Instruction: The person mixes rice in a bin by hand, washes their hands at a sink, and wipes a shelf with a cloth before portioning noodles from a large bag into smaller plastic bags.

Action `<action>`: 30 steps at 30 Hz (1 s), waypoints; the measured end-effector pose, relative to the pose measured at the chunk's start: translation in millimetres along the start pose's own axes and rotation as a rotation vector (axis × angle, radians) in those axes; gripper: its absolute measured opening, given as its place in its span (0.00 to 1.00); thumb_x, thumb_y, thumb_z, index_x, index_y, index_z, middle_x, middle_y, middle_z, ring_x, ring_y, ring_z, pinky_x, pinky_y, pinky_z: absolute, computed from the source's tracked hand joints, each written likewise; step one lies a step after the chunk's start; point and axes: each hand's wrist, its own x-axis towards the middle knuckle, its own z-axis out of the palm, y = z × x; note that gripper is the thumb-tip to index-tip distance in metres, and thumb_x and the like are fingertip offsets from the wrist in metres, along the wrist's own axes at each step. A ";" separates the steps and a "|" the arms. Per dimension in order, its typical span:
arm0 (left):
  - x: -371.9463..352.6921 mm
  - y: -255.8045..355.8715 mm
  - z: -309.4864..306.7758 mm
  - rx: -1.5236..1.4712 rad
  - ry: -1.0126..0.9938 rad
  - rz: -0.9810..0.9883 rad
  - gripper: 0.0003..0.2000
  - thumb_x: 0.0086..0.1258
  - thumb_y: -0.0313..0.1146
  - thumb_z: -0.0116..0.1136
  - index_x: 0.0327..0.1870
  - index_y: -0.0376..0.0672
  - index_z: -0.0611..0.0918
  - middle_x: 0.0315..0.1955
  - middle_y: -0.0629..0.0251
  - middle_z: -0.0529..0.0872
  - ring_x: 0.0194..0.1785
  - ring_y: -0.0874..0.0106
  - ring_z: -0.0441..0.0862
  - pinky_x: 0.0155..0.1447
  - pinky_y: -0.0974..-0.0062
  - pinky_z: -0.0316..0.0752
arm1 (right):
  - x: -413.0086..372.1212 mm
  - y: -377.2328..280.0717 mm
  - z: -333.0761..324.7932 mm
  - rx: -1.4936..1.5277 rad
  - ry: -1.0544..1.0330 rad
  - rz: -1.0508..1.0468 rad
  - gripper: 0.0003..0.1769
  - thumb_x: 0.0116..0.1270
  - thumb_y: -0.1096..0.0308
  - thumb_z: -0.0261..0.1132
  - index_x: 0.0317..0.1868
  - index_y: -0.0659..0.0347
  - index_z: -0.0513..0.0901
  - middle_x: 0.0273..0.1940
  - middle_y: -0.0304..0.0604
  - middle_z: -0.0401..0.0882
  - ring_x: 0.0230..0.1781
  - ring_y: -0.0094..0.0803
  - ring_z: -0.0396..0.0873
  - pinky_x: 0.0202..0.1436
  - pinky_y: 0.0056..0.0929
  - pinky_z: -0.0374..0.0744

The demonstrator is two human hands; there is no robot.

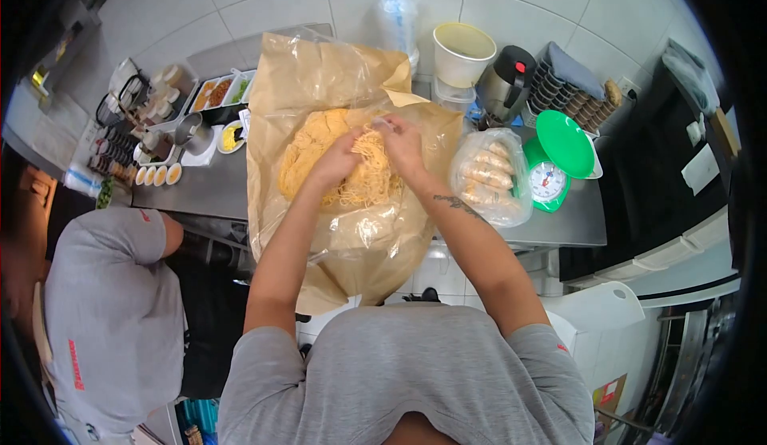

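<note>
No writing can be read: the red lettering on the grey shirt of the co-worker [112,309] at near left is too small, and so are the marks on the white dial of the green kitchen scale [551,180] at right.

The noodles [315,145] are thin, pale yellow strands, heaped in a loose, tangled mound in the middle of the counter. They lie inside a large brown paper sack [319,69] that is crumpled, folded open and lined with clear plastic film.

The left hand [339,159] has its fingers curled down into the mound, gripping a hank of strands. The right hand [402,145], just beside it, has its fingertips pressed together, pinching the top of the same hank. A dark tattoo marks the right forearm.

Right of the sack lies a clear plastic bag [491,177] with rounded noodle portions. At the far side stand a cream paper tub [463,52] and a steel jug [506,87] with a black lid and a red button.
</note>
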 end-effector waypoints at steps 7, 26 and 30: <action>19.0 4.1 31.4 0.540 0.266 -0.274 0.15 0.56 0.25 0.51 0.44 0.30 0.77 0.39 0.41 0.81 0.45 0.55 0.81 0.47 0.65 0.73 | -39.7 -36.2 -12.1 -0.423 -0.033 -0.250 0.18 0.62 0.50 0.61 0.44 0.54 0.84 0.22 0.46 0.79 0.24 0.32 0.79 0.32 0.31 0.76; -8.8 -38.0 43.0 0.316 0.175 0.154 0.32 0.57 0.32 0.64 0.62 0.36 0.65 0.50 0.55 0.75 0.51 0.68 0.74 0.55 0.71 0.69 | 5.1 -80.2 -34.6 -0.876 -0.265 -0.293 0.11 0.51 0.74 0.60 0.36 0.70 0.79 0.33 0.63 0.80 0.40 0.54 0.80 0.44 0.44 0.78; -9.3 -61.3 49.5 0.323 0.199 -0.074 0.28 0.58 0.28 0.63 0.60 0.35 0.66 0.46 0.56 0.77 0.47 0.71 0.76 0.53 0.74 0.70 | 10.5 -75.0 -38.9 -0.800 -0.229 -0.393 0.10 0.51 0.73 0.60 0.32 0.70 0.80 0.33 0.63 0.80 0.38 0.54 0.80 0.43 0.44 0.79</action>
